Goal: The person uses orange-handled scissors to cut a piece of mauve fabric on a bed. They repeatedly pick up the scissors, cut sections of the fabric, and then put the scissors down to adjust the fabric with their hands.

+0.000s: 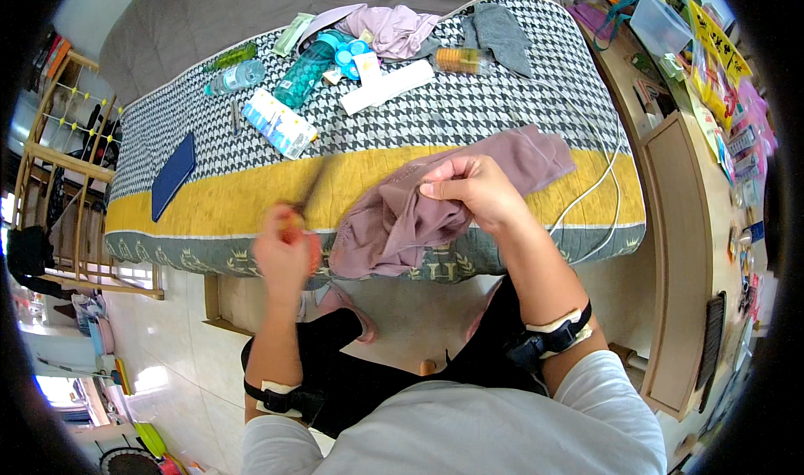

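My right hand (476, 192) pinches a fold of a dusty mauve garment (394, 232) between thumb and fingertips. The cloth lies bunched along the near edge of the bed, one part stretching to the right beyond my wrist. To the left of it, my left hand (285, 245) is closed around the red handles of a pair of scissors (315, 183), smeared by motion. Their dark blades point up and away from me, apart from the cloth. Whether the blades are spread cannot be made out.
Across the bed (243, 161) lie a blue flat case (173, 177), a tissue pack (279, 123), a teal bottle (305, 74), a clear bottle (236, 78), a white box (387, 88) and grey cloth (500, 35). White cable (615, 182) trails at right beside a cluttered desk (682, 249).
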### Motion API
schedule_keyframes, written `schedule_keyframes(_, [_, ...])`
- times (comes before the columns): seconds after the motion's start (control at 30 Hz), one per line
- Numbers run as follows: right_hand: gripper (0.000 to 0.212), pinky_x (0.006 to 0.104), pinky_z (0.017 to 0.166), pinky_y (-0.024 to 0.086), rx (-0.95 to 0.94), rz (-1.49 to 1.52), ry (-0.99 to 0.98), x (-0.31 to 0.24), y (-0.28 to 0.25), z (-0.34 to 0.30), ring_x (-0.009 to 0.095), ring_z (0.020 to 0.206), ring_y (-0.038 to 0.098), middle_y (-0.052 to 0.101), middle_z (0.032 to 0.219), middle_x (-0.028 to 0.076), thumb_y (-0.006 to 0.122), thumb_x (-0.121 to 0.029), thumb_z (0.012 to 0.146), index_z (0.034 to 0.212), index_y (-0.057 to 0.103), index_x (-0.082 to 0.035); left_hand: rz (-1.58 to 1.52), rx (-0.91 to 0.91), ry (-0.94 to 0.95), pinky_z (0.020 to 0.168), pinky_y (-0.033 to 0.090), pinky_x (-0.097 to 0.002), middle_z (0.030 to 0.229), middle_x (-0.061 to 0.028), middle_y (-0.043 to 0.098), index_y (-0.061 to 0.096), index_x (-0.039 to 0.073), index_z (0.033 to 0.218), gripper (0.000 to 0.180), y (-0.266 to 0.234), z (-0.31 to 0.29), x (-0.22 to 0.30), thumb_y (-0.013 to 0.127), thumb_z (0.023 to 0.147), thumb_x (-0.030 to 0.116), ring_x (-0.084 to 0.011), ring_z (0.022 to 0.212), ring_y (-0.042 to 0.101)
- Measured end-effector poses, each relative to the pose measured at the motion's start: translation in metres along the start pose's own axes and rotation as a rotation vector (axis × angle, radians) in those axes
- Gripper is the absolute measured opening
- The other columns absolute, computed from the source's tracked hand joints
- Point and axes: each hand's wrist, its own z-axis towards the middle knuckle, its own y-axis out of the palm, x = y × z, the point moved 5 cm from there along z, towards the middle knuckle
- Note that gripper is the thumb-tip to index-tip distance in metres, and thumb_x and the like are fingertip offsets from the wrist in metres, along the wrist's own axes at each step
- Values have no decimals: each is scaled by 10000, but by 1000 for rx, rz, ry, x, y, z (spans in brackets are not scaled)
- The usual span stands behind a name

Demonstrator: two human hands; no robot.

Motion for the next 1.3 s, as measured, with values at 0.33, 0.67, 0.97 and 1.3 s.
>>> schedule_keyframes(0.33, [188,195,663,473,10,-85,-99,-6,14,1,87,738,577,619,844,54,664,51,714,890,603,21,-377,59,-74,658,476,-234,1040,-123,574,504,7,961,290,1,8,-49,603,704,-83,-140,790,585])
schedule_keyframes(0.67, [274,207,644,463,-50,-372,-295,-3,41,-2,76,719,564,615,782,39,700,7,678,920,570,13,-895,-396,-122,775,448,-249,989,-122,596,452,-2,987,314,52,-10,48,643,742,-48,-144,903,570])
schedule_keyframes(0.97, [196,200,663,457,-101,-304,-335,1,39,-2,65,737,557,615,788,25,704,-9,693,863,606,3,-963,-457,-285,660,442,-211,845,-63,595,469,-1,959,297,65,-5,55,671,742,9,-82,752,550])
schedule_keyframes(1.3, [165,190,600,459,34,-296,-254,-13,19,-6,46,667,554,638,780,25,703,-27,709,856,647,23,-97,-56,407,795,405,-356,945,-120,544,475,19,1003,368,12,-2,20,570,660,-76,-267,876,532])
